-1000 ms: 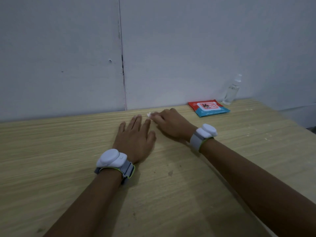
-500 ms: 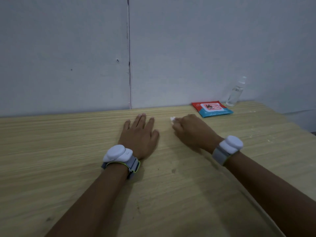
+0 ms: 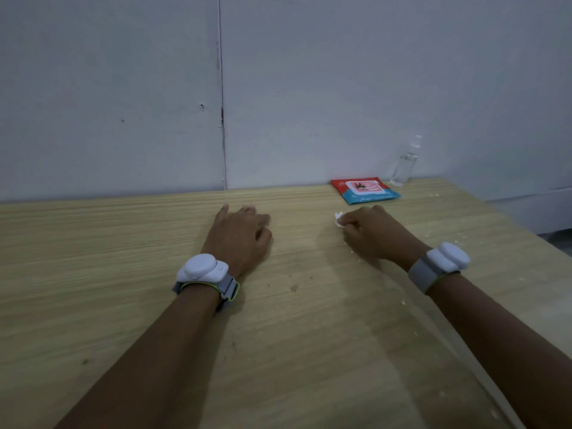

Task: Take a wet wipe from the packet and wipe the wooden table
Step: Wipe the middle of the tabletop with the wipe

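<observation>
Wipe, a small white crumpled wad, sits bunched under the right hand, pressed against the table. Only a little of it pokes out past the curled fingertips on the side toward the left hand; the rest is hidden beneath the fingers, which fold down over it and grip it against the wood. The right hand lies knuckles up, just in front of the packet, apart from it by a narrow strip of bare table. The packet, red and blue with a white label on top, lies flat near the wall, and its flap looks closed, though the view is too small to be sure. Right beside it, toward the far corner, a clear bottle stands upright against the wall. The left hand rests palm down on the table, well apart from the wipe, holding nothing; its fingers are loosely bent, the index pointing toward the wall and the others curled a little more. Each wrist carries a white band, the right band tilted outward. Pale crumbs or flecks speckle the wood to the right of the right forearm and near the table's right edge, and a few dark marks show between the two arms.
</observation>
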{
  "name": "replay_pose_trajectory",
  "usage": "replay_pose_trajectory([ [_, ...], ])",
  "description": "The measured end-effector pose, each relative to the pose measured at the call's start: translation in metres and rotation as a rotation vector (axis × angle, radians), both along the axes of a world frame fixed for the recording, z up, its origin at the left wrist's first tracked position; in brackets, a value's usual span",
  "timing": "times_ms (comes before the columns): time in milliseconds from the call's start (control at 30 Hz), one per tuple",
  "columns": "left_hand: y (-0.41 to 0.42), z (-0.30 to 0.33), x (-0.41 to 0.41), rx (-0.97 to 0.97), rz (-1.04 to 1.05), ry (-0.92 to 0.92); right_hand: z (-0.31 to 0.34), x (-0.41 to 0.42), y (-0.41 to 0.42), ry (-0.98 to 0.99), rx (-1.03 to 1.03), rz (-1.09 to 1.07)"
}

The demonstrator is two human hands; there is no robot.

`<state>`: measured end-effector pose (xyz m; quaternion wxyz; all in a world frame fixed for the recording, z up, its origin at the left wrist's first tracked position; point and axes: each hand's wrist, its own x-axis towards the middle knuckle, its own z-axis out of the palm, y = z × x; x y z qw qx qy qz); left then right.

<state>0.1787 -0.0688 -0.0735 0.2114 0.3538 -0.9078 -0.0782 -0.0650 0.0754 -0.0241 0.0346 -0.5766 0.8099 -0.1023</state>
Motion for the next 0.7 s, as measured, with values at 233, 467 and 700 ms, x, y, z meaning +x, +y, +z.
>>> replay_pose_trajectory([
  [233, 0.010, 0.003, 0.006, 0.039, 0.003, -0.004, -0.001, -0.009, 0.018, 0.069, -0.098, -0.010],
  [467, 0.016, 0.006, 0.012, 0.070, 0.008, 0.006, -0.009, 0.023, 0.035, -0.026, -0.163, 0.090],
  [700, 0.022, 0.009, 0.015, 0.121, 0.018, -0.030, -0.003, 0.007, 0.050, 0.055, -0.156, 0.025],
])
